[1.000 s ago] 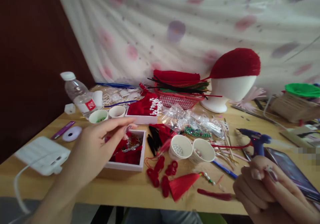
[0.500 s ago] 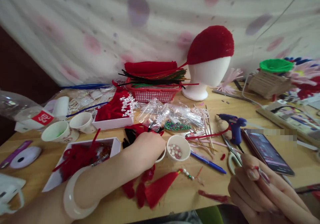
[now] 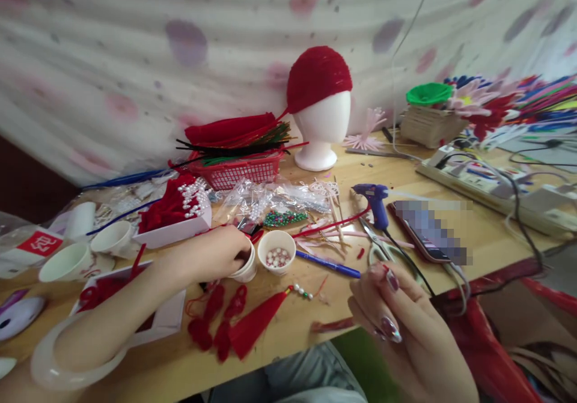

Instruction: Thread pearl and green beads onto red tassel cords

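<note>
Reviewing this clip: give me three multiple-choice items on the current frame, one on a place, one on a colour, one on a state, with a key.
1. Where is the left hand?
A. On the glue gun
B. At a paper cup beside the cup of beads
C. On the foam head

2. What colour is the cap on the foam head?
A. Green
B. Blue
C. Red

3. What is the state of the right hand?
A. Fingers closed on a thin red piece
B. Flat and open on the table
C. Gripping the scissors

Key: 1 B, the fingers dip into the paper cup next to the cup of beads; 2 C, the cap is plainly red; 3 A, the thin red piece sticks out from the closed fingers.
</note>
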A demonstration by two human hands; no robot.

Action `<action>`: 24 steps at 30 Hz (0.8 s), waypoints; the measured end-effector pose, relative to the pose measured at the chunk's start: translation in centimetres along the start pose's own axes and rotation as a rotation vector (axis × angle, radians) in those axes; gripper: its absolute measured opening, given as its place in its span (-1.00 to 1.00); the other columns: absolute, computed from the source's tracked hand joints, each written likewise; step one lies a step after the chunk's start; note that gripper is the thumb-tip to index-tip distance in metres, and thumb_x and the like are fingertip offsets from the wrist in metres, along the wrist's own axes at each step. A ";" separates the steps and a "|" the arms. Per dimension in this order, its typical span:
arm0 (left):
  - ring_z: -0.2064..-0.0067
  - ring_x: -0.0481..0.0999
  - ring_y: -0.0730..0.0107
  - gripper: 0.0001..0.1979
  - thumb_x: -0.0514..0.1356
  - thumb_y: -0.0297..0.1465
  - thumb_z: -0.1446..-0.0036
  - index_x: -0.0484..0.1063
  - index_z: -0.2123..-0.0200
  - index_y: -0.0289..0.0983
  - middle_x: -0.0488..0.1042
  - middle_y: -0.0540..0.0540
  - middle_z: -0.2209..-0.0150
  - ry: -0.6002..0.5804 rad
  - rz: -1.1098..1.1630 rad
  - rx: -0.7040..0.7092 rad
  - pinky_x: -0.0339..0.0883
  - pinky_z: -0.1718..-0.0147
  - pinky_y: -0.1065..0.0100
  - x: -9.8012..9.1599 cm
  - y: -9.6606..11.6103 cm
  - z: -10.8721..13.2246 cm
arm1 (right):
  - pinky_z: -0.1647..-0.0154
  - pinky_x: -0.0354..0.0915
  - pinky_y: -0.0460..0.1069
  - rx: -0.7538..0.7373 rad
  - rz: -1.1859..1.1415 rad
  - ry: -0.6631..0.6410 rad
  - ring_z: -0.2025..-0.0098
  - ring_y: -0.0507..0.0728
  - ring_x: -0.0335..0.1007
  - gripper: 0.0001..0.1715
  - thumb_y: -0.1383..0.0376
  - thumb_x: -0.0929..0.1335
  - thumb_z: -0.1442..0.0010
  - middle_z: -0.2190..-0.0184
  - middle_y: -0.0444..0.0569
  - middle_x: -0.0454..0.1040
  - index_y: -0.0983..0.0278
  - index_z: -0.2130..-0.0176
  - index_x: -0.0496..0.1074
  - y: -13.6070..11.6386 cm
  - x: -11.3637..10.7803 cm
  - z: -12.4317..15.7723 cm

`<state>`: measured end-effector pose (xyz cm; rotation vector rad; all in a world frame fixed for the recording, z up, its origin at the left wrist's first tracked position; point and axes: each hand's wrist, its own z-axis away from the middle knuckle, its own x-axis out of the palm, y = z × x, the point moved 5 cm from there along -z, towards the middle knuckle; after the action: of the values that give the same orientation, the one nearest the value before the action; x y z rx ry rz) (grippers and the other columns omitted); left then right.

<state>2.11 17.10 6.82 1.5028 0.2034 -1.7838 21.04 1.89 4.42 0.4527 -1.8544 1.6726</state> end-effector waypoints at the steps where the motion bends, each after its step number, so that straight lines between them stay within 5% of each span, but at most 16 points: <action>1: 0.54 0.33 0.41 -0.76 0.13 -0.58 -0.01 0.41 0.63 -0.22 0.40 0.06 0.61 -0.023 0.012 0.008 0.10 0.49 0.38 -0.1 0.1 0.0 | 0.60 0.06 -0.21 -0.029 -0.001 0.013 0.60 -0.04 -0.26 -0.83 0.14 0.54 -0.31 0.66 -0.25 0.05 0.14 0.30 0.64 -0.3 0.1 0.3; 5: 0.49 0.37 0.35 -0.82 0.14 -0.54 -0.01 0.42 0.56 -0.21 0.46 0.02 0.54 0.004 0.030 -0.009 0.14 0.43 0.34 -1.4 0.3 0.6 | 0.70 -0.11 -0.18 -0.103 -0.011 -0.022 0.67 -0.06 -0.32 -0.80 0.08 0.46 -0.41 0.69 -0.27 -0.01 0.08 0.24 0.63 -2.8 1.2 2.4; 10: 0.39 0.38 0.26 -0.71 0.05 -0.31 -0.31 0.29 0.49 -0.17 0.44 -0.05 0.45 0.297 0.125 -0.081 0.14 0.38 0.27 -2.7 1.9 4.7 | 0.70 -0.17 -0.13 -0.023 0.078 -0.134 0.72 -0.05 -0.30 -0.77 0.06 0.44 -0.43 0.78 -0.28 -0.01 0.08 0.25 0.59 -2.3 2.5 3.7; 12: 0.40 0.41 0.29 -0.58 -0.07 -0.17 -0.42 0.28 0.48 -0.17 0.42 -0.01 0.49 0.367 0.279 -0.085 0.19 0.41 0.31 -1.0 3.5 6.4 | 0.67 -0.15 -0.16 0.095 0.112 -0.090 0.68 -0.07 -0.28 -0.72 0.04 0.48 -0.37 0.72 -0.25 0.16 0.17 0.27 0.56 0.2 2.6 3.2; 16: 0.57 0.29 0.49 -0.48 0.29 0.13 -0.14 0.53 0.45 -0.23 0.34 0.06 0.58 0.530 1.418 -0.168 0.16 0.59 0.45 5.9 6.1 7.7 | 0.60 -0.11 -0.19 0.281 0.132 -0.074 0.66 -0.12 -0.22 -0.56 -0.04 0.54 -0.27 0.65 -0.17 0.34 0.29 0.28 0.55 5.1 3.2 2.7; 20: 0.52 0.39 0.58 -0.65 0.64 -0.18 0.28 0.73 0.40 -0.20 0.53 -0.01 0.49 0.720 2.036 -0.279 0.30 0.52 0.54 11.3 7.2 7.0 | 0.56 -0.02 -0.18 0.261 0.275 -0.023 0.62 -0.09 -0.06 -0.51 -0.06 0.57 -0.21 0.67 -0.19 0.27 0.31 0.36 0.54 6.5 3.3 3.4; 24: 0.55 0.40 0.65 -0.63 0.66 -0.31 0.33 0.75 0.36 -0.21 0.62 -0.04 0.46 0.771 2.215 -0.334 0.27 0.56 0.60 12.8 6.8 6.8 | 0.53 0.14 -0.14 0.164 0.492 -0.023 0.59 -0.04 -0.01 -0.53 -0.08 0.52 -0.27 0.63 -0.20 0.17 0.27 0.37 0.60 6.1 3.4 3.7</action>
<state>1.29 2.81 -0.32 0.9684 -0.5834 0.5599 13.94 -0.34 1.67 0.0761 -1.9605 2.1573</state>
